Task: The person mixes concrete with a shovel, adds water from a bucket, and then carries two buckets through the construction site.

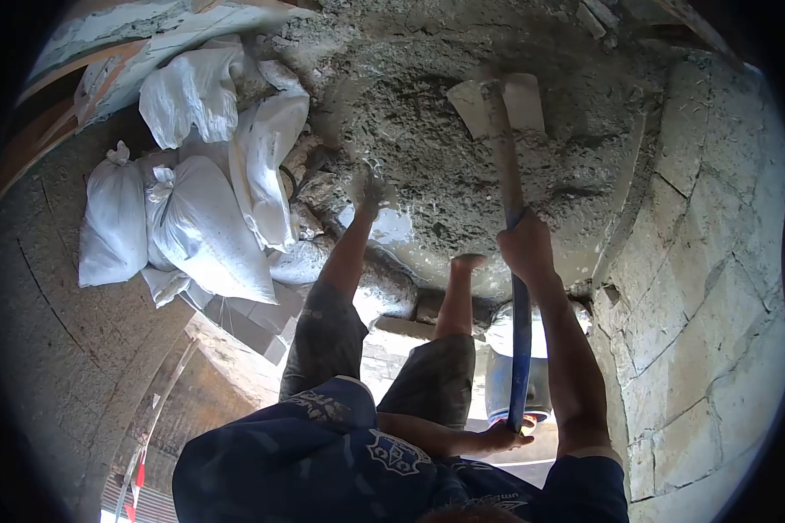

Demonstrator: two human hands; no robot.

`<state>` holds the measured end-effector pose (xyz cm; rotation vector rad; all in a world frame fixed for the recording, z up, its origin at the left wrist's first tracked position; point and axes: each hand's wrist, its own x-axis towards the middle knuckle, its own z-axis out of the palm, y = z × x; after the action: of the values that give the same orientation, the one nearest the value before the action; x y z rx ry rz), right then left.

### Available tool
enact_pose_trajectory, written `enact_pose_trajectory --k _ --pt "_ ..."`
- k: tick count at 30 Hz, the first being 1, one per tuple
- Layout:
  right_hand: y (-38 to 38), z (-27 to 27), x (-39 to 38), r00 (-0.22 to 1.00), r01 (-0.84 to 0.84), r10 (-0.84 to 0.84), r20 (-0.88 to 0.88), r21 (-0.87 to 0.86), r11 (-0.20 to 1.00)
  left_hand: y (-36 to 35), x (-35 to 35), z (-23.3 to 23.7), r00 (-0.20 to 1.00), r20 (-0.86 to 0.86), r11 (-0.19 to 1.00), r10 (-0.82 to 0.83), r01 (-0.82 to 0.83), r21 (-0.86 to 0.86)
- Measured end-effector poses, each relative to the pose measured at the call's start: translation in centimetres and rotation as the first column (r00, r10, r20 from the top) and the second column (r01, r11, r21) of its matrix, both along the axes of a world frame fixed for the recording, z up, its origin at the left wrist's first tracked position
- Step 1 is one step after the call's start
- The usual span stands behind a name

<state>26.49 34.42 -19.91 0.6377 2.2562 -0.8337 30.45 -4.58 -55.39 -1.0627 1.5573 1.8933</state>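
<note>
A long-handled hoe [512,187] reaches from my waist out over the wet grey mortar [445,174]. Its broad, pale blade [525,98] rests at the mortar, with the lower edge partly covered by the mix. Wrapped round the middle of the handle is my right hand [526,248]. Nearer my body, my left hand [504,438] grips the blue end of the same handle, its fingers partly hidden.
White tied sacks [205,222] are piled on the left. A block wall [698,244] rises on the right. My bare feet stand in and beside the wet mix, and a dark blue bucket [501,383] sits behind the handle. Red-white tape [138,475] hangs at lower left.
</note>
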Motion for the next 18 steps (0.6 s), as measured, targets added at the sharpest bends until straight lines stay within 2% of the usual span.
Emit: enact_pose_trajectory --k 1,2,3,5,6,8,12,15,17,18 --pt "-1.3 0.8 -0.7 0.997 -0.059 0.060 -0.051 0.004 0.998 -1.5 3.0 -5.0 0.999 -0.009 0.996 0.035 -0.034 0.076" --pt "-2.7 1.2 -2.4 0.996 -0.086 0.086 -0.013 -0.044 0.995 -2.9 5.7 -9.4 0.997 -0.013 0.986 0.070 -0.067 0.152" --pt "-4.5 1.2 -4.7 0.993 -0.112 0.115 0.022 -0.095 0.989 -2.4 4.8 -7.9 0.998 0.029 0.987 0.062 -0.065 0.147" --pt "-8.5 -0.3 -8.6 0.975 -0.218 0.206 -0.085 -0.183 0.959 -2.6 4.1 -7.0 0.988 0.152 0.990 0.039 -0.058 0.125" --pt "-10.6 -0.6 -11.5 0.962 -0.272 0.272 -0.031 -0.209 0.939 -2.5 3.8 -6.4 0.973 0.231 0.993 0.025 -0.051 0.111" --pt "-14.7 -3.0 -16.4 0.927 -0.374 0.365 -0.082 -0.260 0.890 -2.7 4.4 -7.9 0.978 0.205 0.993 0.031 -0.053 0.105" --pt "-20.3 -8.7 -23.8 0.793 -0.607 0.598 -0.115 -0.225 0.762 0.0 3.3 -4.9 0.995 0.074 0.995 0.061 -0.067 0.073" --pt "-20.2 -10.6 -25.5 0.735 -0.678 0.665 -0.128 -0.134 0.723 0.5 3.3 -4.5 0.997 -0.007 0.997 0.073 -0.072 0.033" --pt "-18.4 -11.5 -25.5 0.710 -0.704 0.693 -0.129 -0.082 0.706 0.6 2.8 -4.1 0.997 0.057 0.988 0.052 -0.044 -0.147" --pt "-17.3 -12.0 -25.6 0.702 -0.711 0.704 -0.108 -0.049 0.701 0.3 3.1 -4.7 0.997 0.020 0.987 0.078 -0.074 -0.144"
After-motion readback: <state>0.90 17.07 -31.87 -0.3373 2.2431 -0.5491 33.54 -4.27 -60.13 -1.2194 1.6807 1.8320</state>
